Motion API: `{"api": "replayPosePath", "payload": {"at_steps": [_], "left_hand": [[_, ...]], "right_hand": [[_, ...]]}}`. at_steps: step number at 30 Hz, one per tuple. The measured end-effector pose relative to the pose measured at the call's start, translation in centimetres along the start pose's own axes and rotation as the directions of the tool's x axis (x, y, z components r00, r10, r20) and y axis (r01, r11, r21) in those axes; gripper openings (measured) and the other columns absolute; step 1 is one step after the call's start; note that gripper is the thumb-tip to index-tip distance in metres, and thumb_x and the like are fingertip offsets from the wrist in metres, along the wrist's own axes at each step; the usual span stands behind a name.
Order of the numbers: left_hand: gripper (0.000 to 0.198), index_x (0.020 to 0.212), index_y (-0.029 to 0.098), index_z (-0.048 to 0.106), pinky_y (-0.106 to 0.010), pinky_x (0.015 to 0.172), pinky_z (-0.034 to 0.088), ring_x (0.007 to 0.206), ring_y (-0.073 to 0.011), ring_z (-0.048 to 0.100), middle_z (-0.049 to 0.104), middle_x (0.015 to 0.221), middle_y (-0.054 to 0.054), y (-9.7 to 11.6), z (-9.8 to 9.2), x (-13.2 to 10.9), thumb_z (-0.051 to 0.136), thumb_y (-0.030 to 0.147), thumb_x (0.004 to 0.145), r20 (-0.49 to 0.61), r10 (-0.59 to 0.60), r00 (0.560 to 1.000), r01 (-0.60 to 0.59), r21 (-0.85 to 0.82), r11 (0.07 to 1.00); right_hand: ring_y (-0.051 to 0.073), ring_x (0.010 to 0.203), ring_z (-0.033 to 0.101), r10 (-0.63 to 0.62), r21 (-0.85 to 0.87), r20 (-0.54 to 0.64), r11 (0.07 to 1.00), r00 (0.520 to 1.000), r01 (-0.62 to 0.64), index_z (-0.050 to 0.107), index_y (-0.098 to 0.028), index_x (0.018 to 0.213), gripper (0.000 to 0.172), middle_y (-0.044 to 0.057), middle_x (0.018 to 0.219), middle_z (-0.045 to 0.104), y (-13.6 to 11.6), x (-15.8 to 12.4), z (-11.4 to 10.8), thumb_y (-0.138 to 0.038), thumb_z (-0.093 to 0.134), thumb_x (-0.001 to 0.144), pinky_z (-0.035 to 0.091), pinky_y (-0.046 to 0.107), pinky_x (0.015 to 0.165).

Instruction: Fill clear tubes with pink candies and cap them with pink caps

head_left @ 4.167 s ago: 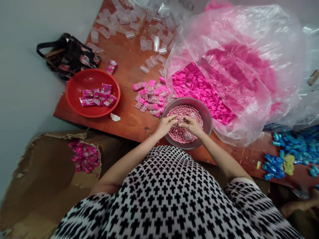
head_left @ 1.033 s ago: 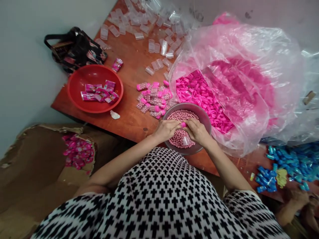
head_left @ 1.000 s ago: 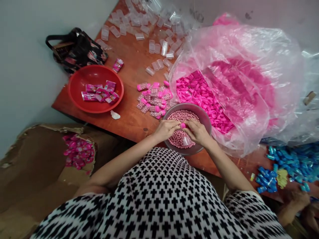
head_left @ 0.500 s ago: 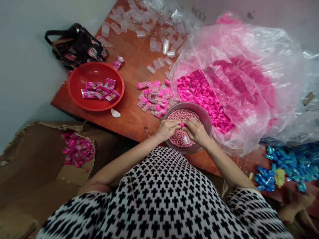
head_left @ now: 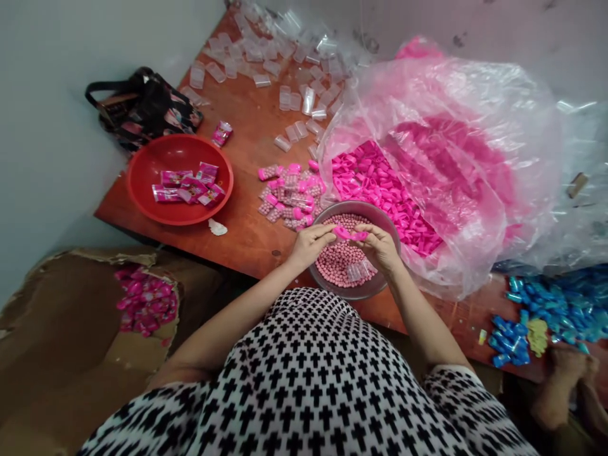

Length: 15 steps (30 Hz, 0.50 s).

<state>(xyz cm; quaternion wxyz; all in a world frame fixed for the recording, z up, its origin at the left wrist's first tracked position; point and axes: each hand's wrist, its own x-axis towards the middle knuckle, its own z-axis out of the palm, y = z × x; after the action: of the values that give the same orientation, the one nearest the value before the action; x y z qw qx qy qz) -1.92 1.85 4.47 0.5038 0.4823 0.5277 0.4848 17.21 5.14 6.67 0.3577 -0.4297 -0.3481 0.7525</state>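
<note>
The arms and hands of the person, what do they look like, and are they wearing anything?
The sleeves are white with rows of black crosses, and the right one ends in a plain pale edge. Below them the forearms are bare. The left hand and right hand wear no gloves.

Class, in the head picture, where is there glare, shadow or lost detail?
Head view: white glare streaks the plastic bag and glints off the clear containers; another person's forearm is dim; the pink piece between the hands is too small for fine detail.

Wooden table [head_left: 247, 237] beside grey wall [head_left: 42, 139]
</note>
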Motion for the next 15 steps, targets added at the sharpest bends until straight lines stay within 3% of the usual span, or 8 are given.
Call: {"api": "replayPosePath", "payload": {"at_steps": [3,5,7,12,15], "left_hand": [[0.02,0.095,0.022,0.074,-0.035,0.09,0.05,0.092,-0.0191,0.064,0.073,0.093,-0.005,0.3,0.2,-0.1,0.063,0.03,0.08,0.094,0.139,0.986,-0.149,0.109,0.983],[0.02,0.095,0.022,0.074,-0.036,0.09,0.049,0.096,-0.0191,0.062,0.072,0.094,-0.006,0.5,0.5,-0.2,0.062,0.03,0.082,0.082,0.185,0.979,-0.195,0.14,0.971],[0.019,0.094,0.022,0.074,-0.035,0.089,0.05,0.096,-0.019,0.062,0.071,0.094,-0.006,0.5,0.7,-0.3,0.06,0.03,0.083,0.064,0.202,0.977,-0.21,0.145,0.967],[0.02,0.095,0.02,0.073,-0.032,0.085,0.052,0.089,-0.0173,0.065,0.072,0.091,-0.005,0.4,1.1,-0.7,0.056,0.027,0.086,0.049,0.2,0.979,-0.205,0.176,0.963],[0.021,0.095,0.019,0.072,-0.031,0.085,0.052,0.09,-0.0174,0.066,0.073,0.092,-0.005,-0.2,0.8,-1.0,0.055,0.025,0.085,0.055,0.17,0.984,-0.178,0.226,0.958]], "right_hand": [[0.019,0.09,0.064,0.188,0.012,0.154,0.981,0.97,-0.192,0.068,-0.02,0.092,0.039,0.004,0.089,0.07,-0.1,0.2,0.5,-0.044,0.077,0.064,0.052,0.039,0.086],[0.02,0.093,0.064,0.317,0.028,0.243,0.943,0.917,-0.333,0.067,-0.018,0.093,0.04,0.005,0.088,0.07,-0.2,0.2,1.0,-0.046,0.074,0.066,0.052,0.041,0.085],[0.02,0.09,0.064,0.359,0.073,0.264,0.918,0.895,-0.39,0.067,-0.017,0.087,0.037,0.005,0.082,0.07,-0.1,0.1,1.7,-0.046,0.072,0.066,0.053,0.041,0.083],[0.018,0.08,0.064,0.286,0.204,0.106,0.931,0.952,-0.302,0.063,-0.018,0.074,0.022,0.001,0.068,0.067,1.7,0.1,3.6,-0.038,0.067,0.065,0.054,0.039,0.081],[0.019,0.077,0.065,0.302,0.305,0.0,0.908,0.953,-0.287,0.061,-0.019,0.072,0.021,0.0,0.061,0.064,3.5,0.3,4.5,-0.04,0.06,0.069,0.055,0.039,0.078]]}}
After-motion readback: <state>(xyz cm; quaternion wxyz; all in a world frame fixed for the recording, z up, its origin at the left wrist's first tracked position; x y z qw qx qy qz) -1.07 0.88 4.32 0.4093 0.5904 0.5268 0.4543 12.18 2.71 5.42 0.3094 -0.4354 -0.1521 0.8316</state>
